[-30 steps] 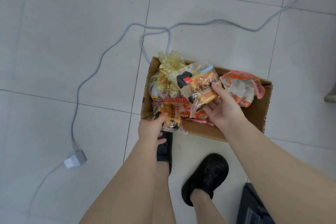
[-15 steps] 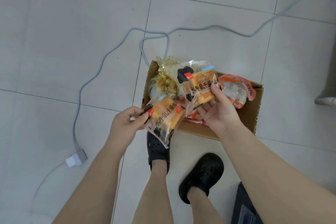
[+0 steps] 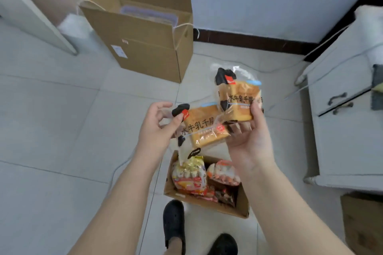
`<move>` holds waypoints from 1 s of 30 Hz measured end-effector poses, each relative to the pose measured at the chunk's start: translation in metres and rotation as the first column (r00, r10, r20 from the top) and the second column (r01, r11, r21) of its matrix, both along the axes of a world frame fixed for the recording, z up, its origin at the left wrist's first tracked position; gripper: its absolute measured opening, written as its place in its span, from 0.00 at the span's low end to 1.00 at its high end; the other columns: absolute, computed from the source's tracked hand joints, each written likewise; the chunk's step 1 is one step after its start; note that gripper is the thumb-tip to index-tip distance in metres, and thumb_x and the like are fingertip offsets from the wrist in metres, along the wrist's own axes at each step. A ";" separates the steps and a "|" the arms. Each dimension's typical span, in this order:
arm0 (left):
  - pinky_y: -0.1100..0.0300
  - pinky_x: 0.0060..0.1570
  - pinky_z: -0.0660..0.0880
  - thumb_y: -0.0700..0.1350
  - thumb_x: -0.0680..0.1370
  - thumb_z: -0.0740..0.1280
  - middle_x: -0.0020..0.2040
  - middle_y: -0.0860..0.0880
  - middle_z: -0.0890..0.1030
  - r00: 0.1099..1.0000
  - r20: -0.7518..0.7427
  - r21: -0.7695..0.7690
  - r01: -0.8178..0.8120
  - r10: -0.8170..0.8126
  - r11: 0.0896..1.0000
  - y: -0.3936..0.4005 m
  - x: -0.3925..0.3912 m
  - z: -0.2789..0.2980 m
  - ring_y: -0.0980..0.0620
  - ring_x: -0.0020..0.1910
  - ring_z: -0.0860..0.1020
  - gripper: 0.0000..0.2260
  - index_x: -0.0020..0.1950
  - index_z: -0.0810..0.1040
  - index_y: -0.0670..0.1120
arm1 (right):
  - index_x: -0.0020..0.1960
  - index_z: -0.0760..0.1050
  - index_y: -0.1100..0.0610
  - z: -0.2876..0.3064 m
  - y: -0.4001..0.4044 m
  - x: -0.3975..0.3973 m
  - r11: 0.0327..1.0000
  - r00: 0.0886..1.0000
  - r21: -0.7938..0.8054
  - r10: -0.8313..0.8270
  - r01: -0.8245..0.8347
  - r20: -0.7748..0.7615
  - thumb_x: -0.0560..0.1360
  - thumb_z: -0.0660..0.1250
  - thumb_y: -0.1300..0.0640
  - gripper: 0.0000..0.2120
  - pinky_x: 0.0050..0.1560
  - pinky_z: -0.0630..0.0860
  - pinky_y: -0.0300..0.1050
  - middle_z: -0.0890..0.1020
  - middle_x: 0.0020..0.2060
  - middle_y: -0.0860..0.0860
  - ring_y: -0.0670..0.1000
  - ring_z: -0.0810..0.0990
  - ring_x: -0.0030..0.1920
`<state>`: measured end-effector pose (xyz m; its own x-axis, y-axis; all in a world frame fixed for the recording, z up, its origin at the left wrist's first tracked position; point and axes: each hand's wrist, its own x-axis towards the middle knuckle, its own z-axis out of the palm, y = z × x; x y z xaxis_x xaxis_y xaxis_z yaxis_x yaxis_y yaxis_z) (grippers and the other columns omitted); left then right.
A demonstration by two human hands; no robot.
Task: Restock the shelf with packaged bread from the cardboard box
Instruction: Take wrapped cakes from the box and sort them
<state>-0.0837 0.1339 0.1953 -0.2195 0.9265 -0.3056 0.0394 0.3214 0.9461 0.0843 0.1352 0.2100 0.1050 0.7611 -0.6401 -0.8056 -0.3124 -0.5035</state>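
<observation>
Pale floor tiles [image 3: 51,120] with a dark baseboard [image 3: 259,41] along the far wall; tall brown paper bag [image 3: 145,47] with string handles stands upright at upper left; white drawer cabinet [image 3: 348,130] at right; two black shoes [image 3: 174,221] at bottom edge.

Cardboard box [image 3: 242,203] sits on the floor just ahead of the shoes, below both hands, open top, with mixed snack packs [image 3: 190,176] inside.

Left hand [image 3: 157,128] pinches the left bread packet [image 3: 204,128] by its top-left corner, thumb on the front, fingers curled behind; packet hangs to the right of the hand, above the box; printed face toward the camera, long axis tilted, black-and-red logo corner up-left, clear bottom tail drooping down-left toward the box.

Right hand [image 3: 248,141] holds the right bread packet [image 3: 238,97] from below, palm toward the camera, thumb up along the packet's right edge; fingers partly hidden behind the wrapper; packet sits above the hand and higher than the left packet; roughly upright, sealed clear end with black logo pointing up, text face toward the camera, slight lean to the left.

Packets overlap at the left packet's upper right corner; both held well above the box, between the two forearms.
</observation>
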 end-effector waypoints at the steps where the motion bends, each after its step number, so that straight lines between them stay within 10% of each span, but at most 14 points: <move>1: 0.63 0.38 0.78 0.44 0.77 0.67 0.48 0.50 0.80 0.996 0.060 -0.016 -0.063 0.064 0.998 -0.001 0.010 0.024 0.60 0.38 0.82 0.09 0.55 0.71 0.50 | 0.55 0.77 0.53 0.030 0.001 0.002 0.999 0.999 0.048 -0.010 0.008 0.032 0.75 0.66 0.50 0.11 0.50 0.77 0.48 0.84 0.45 0.51 0.50 0.83 0.40; 6: 0.49 0.38 0.81 0.56 0.72 0.66 0.56 0.48 0.80 0.915 0.403 -0.063 0.014 0.013 0.998 -0.019 0.055 0.152 0.45 0.47 0.83 0.21 0.60 0.67 0.49 | 0.66 0.71 0.57 0.155 -0.011 0.014 0.965 0.986 0.262 -0.069 0.027 0.153 0.71 0.68 0.50 0.25 0.51 0.76 0.47 0.84 0.47 0.51 0.48 0.84 0.42; 12: 0.54 0.30 0.79 0.40 0.69 0.72 0.56 0.53 0.80 0.854 0.454 0.158 0.205 -0.256 0.966 -0.020 0.067 0.248 0.47 0.50 0.83 0.25 0.62 0.67 0.52 | 0.60 0.71 0.54 0.252 -0.040 0.047 0.890 0.928 0.425 -0.287 0.167 0.236 0.72 0.66 0.51 0.18 0.47 0.77 0.42 0.84 0.45 0.47 0.47 0.83 0.46; 18: 0.58 0.25 0.77 0.38 0.68 0.70 0.48 0.55 0.83 0.782 0.438 0.364 0.297 -0.443 0.883 -0.002 0.075 0.302 0.49 0.40 0.83 0.21 0.57 0.73 0.56 | 0.66 0.63 0.53 0.307 -0.087 0.076 0.663 0.655 0.531 -0.716 0.528 0.243 0.77 0.63 0.51 0.20 0.50 0.77 0.45 0.82 0.44 0.47 0.44 0.82 0.41; 26: 0.54 0.30 0.79 0.38 0.70 0.70 0.54 0.50 0.79 0.634 0.340 0.419 0.560 -0.695 0.715 -0.010 0.097 0.331 0.47 0.42 0.83 0.24 0.62 0.66 0.51 | 0.59 0.66 0.53 0.331 -0.163 0.064 0.410 0.384 0.603 -0.906 0.685 0.180 0.67 0.70 0.52 0.23 0.40 0.80 0.41 0.80 0.54 0.53 0.49 0.83 0.45; 30: 0.53 0.30 0.80 0.37 0.72 0.69 0.54 0.50 0.78 0.511 0.340 0.426 0.665 -0.789 0.614 -0.041 0.124 0.339 0.44 0.45 0.82 0.22 0.60 0.63 0.50 | 0.58 0.67 0.51 0.343 -0.215 0.052 0.291 0.182 0.666 -0.956 0.687 0.230 0.63 0.71 0.54 0.25 0.36 0.79 0.38 0.83 0.43 0.46 0.45 0.83 0.39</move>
<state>0.0407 0.0926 0.5346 0.6703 0.7394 0.0637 -0.2819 0.1743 0.9435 0.1359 -0.0799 0.5534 0.9923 0.0978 0.0765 -0.0072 0.6606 -0.7507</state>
